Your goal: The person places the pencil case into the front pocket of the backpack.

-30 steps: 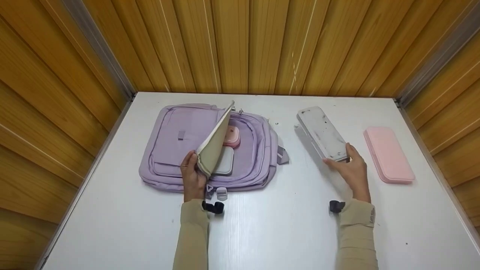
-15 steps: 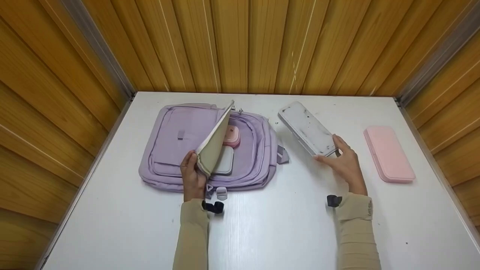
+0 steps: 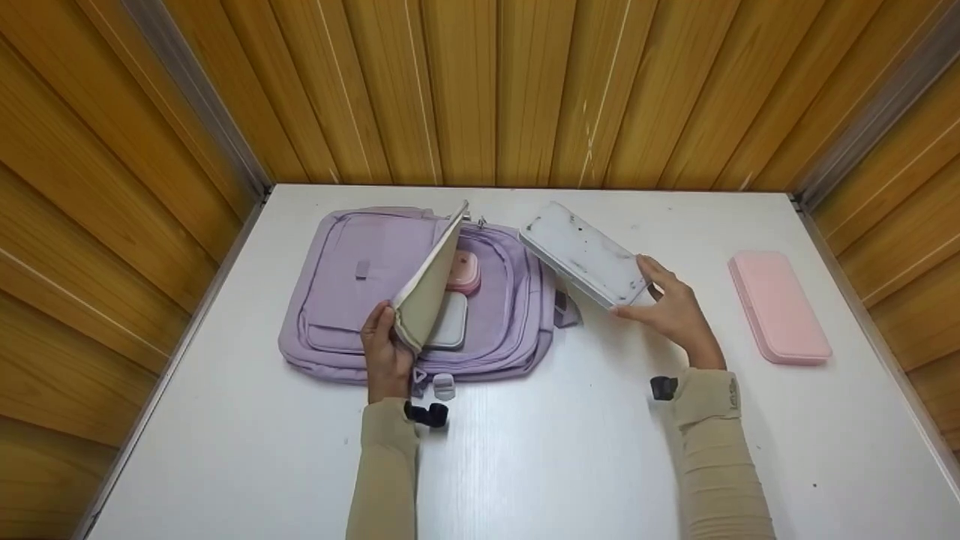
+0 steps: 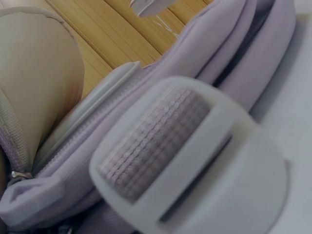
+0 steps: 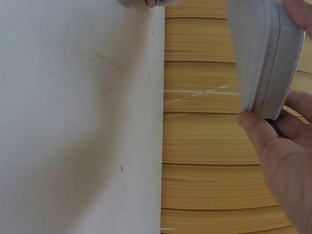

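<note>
A lavender backpack point(image 3: 375, 247) lies flat on the table with its front compartment unzipped. My left hand point(image 3: 386, 360) pinches the lower edge of the compartment's flap point(image 3: 431, 292) and holds it raised. Inside sit a small pink case point(image 3: 464, 271) and a pale grey-white case point(image 3: 448, 321), partly hidden by the flap. My right hand point(image 3: 675, 311) grips the near end of a white marbled case point(image 3: 589, 251) between thumb and fingers. This case is tilted, its far end overlapping the backpack's right edge. In the right wrist view the case point(image 5: 273, 58) shows a seam along its side.
A pink oblong case point(image 3: 780, 307) lies on the white table point(image 3: 555, 457) at the right. A strap buckle point(image 3: 444, 387) hangs off the backpack's near side and looms large in the left wrist view. Wood-look panels point(image 3: 525, 90) rise behind and at both sides of the table.
My right hand has carried the white marbled case leftward, from above the table to the backpack's right edge, turning it more sideways. The left hand and the flap have stayed in place.
</note>
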`<state>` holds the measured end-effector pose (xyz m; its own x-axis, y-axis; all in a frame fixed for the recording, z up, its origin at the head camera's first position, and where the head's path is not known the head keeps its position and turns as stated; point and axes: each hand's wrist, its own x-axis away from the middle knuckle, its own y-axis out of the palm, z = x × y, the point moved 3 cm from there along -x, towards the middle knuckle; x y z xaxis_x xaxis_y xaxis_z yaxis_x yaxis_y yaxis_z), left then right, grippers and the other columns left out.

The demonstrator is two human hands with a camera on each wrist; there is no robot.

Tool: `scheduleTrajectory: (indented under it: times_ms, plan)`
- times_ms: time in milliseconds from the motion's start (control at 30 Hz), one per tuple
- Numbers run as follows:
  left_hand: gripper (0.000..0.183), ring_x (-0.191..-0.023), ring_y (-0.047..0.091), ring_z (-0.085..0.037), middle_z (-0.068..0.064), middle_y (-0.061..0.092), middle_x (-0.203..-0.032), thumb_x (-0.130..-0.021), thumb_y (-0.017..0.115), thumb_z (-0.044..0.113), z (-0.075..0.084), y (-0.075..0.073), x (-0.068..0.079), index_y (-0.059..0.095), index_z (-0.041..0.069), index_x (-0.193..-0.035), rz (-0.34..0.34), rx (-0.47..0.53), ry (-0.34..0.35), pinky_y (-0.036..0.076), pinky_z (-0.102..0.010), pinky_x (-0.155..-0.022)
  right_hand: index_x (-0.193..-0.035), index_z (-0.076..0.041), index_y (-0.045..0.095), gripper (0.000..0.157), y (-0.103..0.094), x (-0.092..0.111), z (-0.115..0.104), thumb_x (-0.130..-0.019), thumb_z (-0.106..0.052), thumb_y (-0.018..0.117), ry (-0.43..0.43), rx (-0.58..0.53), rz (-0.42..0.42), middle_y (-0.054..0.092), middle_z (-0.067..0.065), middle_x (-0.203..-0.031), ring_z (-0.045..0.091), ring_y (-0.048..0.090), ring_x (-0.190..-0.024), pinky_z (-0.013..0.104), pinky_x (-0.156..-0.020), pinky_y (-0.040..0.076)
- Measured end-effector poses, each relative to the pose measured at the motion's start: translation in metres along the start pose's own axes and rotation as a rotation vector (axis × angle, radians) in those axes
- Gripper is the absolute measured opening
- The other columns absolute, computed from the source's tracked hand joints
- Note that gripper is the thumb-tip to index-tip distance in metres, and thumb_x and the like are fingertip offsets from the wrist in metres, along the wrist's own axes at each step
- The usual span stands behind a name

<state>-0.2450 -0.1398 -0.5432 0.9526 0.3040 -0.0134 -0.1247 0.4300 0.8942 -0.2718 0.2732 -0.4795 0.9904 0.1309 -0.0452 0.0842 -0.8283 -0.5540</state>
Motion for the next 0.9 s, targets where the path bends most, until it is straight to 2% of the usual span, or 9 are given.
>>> scheduleTrajectory:
  times_ms: [233, 433, 667, 900]
  plan:
    - [0.020, -0.078, 0.067, -0.014, -0.002, 0.069, -0.082, -0.064, 0.085, 0.012, 0.000, 0.000, -0.001, 0.075, 0.010, -0.081, -0.007, 0.004, 0.001, 0.056, -0.025, -0.072, -0.149, -0.005, 0.029, 0.101, 0.006, -0.005, -0.007, -0.069, -0.029, 0.087, -0.034, 0.018, -0.067, 0.020, 0.013, -0.159, 0.032, 0.019, -0.147, 0.042, -0.115, 0.031]
    - [0.019, -0.078, 0.067, -0.013, -0.001, 0.070, -0.081, -0.064, 0.085, 0.012, 0.000, 0.001, 0.000, 0.075, 0.011, -0.080, -0.011, -0.002, 0.010, 0.055, -0.025, -0.072, -0.148, -0.002, 0.030, 0.100, 0.012, -0.010, -0.012, -0.069, -0.027, 0.087, -0.077, 0.013, -0.114, 0.023, 0.013, -0.159, 0.030, 0.019, -0.147, 0.043, -0.115, 0.030]
    - [0.019, -0.074, 0.068, -0.012, -0.001, 0.070, -0.078, -0.065, 0.086, 0.011, -0.001, 0.002, 0.000, 0.075, 0.010, -0.080, -0.007, 0.000, 0.015, 0.056, -0.023, -0.068, -0.148, -0.004, 0.032, 0.100, 0.019, -0.018, -0.015, -0.067, -0.023, 0.088, -0.110, 0.034, -0.157, 0.026, 0.013, -0.158, 0.029, 0.020, -0.147, 0.042, -0.115, 0.031]
    - [0.016, -0.074, 0.067, -0.012, 0.000, 0.070, -0.078, -0.068, 0.084, 0.010, -0.001, 0.001, 0.000, 0.075, 0.010, -0.080, -0.011, -0.003, 0.025, 0.055, -0.023, -0.068, -0.148, -0.010, 0.033, 0.104, 0.025, -0.026, -0.021, -0.064, -0.035, 0.089, -0.091, 0.104, -0.203, 0.025, 0.012, -0.158, 0.031, 0.019, -0.147, 0.044, -0.118, 0.025]
